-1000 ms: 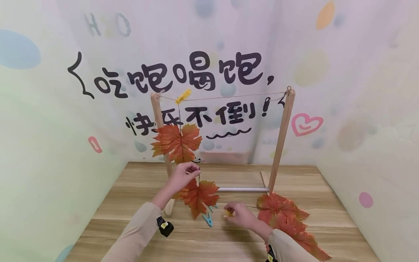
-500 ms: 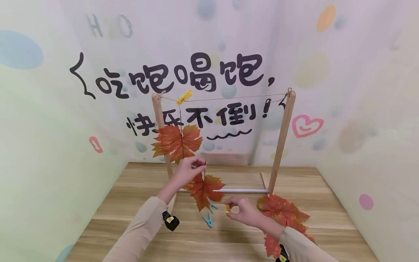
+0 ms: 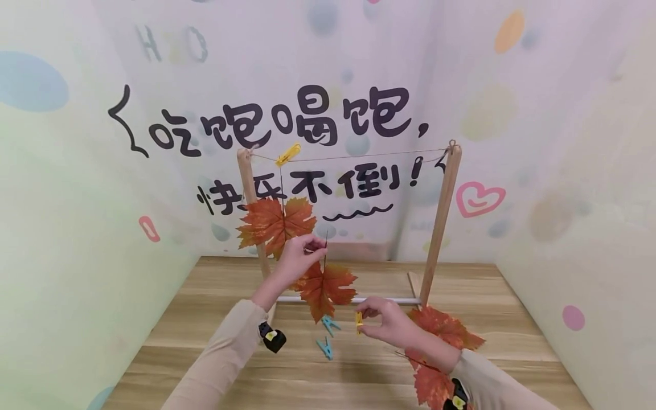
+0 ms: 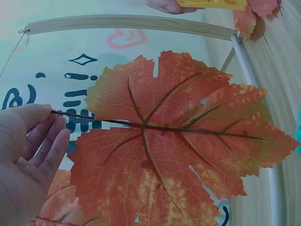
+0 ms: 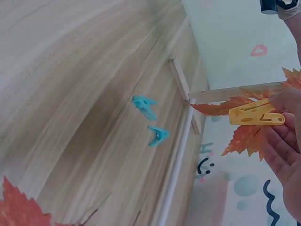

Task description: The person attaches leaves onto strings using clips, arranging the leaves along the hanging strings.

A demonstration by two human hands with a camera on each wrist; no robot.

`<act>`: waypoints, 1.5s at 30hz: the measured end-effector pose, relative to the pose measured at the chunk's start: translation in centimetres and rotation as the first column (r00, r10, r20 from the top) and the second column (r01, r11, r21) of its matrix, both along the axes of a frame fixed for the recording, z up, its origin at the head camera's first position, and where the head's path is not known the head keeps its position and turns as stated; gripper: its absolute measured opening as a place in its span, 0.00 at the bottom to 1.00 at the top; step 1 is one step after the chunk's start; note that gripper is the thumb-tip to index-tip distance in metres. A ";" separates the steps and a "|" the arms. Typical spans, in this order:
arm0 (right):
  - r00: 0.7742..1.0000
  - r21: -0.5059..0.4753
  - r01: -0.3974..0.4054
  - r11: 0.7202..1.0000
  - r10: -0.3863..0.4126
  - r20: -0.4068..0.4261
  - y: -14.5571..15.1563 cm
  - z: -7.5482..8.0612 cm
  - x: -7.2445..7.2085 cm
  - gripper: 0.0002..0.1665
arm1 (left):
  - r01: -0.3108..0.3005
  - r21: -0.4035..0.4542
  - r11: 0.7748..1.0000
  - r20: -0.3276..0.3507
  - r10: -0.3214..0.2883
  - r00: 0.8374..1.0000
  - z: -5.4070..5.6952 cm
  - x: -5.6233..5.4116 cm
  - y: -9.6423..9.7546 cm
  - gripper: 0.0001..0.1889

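Note:
My left hand [image 3: 299, 259] pinches the thin dark stem of an orange-red artificial maple leaf [image 3: 328, 290], which hangs below the fingers. In the left wrist view, that leaf [image 4: 174, 132] spreads wide, its stem tip between thumb and index finger. Lower and to the right, my right hand [image 3: 389, 324] holds a yellow clothespin [image 3: 359, 323] between thumb and fingers; the right wrist view shows this clothespin [image 5: 256, 113] side-on. Another leaf [image 3: 279, 222] hangs from the string [image 3: 359, 155] by a second yellow clothespin [image 3: 288, 154], partly behind my left hand.
A wooden frame's right post [image 3: 442, 222] and left post [image 3: 247, 176] carry the string, with a white rod [image 3: 394, 300] low between them. Two blue clothespins [image 3: 325, 348] lie on the wooden table [image 3: 287, 376]. More red leaves [image 3: 451, 330] lie at right, partly under my right forearm.
My left hand has risen and moved right with its leaf. The right hand has lifted slightly, turning the yellow clothespin more upright.

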State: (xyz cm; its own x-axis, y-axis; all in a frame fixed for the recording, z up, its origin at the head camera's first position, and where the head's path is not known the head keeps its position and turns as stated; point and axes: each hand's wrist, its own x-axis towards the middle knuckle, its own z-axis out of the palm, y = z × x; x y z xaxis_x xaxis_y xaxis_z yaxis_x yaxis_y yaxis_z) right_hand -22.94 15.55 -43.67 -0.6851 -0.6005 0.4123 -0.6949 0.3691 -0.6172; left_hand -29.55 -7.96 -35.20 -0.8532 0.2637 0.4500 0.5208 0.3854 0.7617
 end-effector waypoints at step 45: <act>0.984 -0.074 0.097 0.992 -0.085 0.159 0.2 5.2 -1.0 0.17 | -0.070 0.046 0.996 -0.172 0.077 0.982 9.9 -3.1 1.4 0.07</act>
